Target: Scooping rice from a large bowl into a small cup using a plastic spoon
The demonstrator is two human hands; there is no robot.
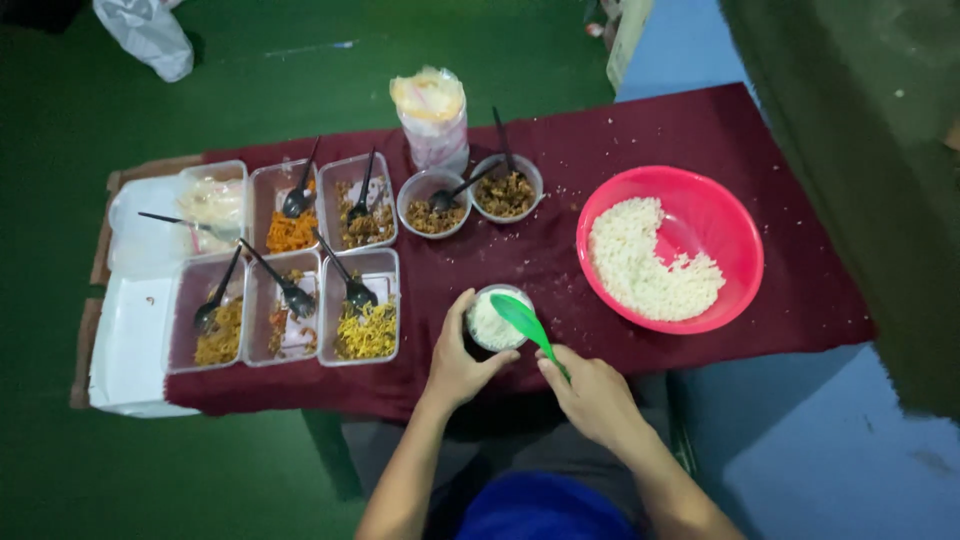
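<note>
Small cup point(492, 322) of puffed rice sits on maroon cloth point(560, 260), just left of pink bowl point(700, 215). Head view: your left hand point(458, 362) wraps cup; your right hand point(592, 395) grips green spoon point(525, 322) over it. Step looks like filling or levelling; next move calls for steady cup, gentle spoon. Topping trays point(285, 270) lie farther left of bowl.

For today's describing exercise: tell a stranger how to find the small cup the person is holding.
Start at the big pink bowl of white rice on the maroon cloth. Just to its left, the left hand grips a small cup. Unlike the other small bowls, it holds white rice under a green spoon.
</note>
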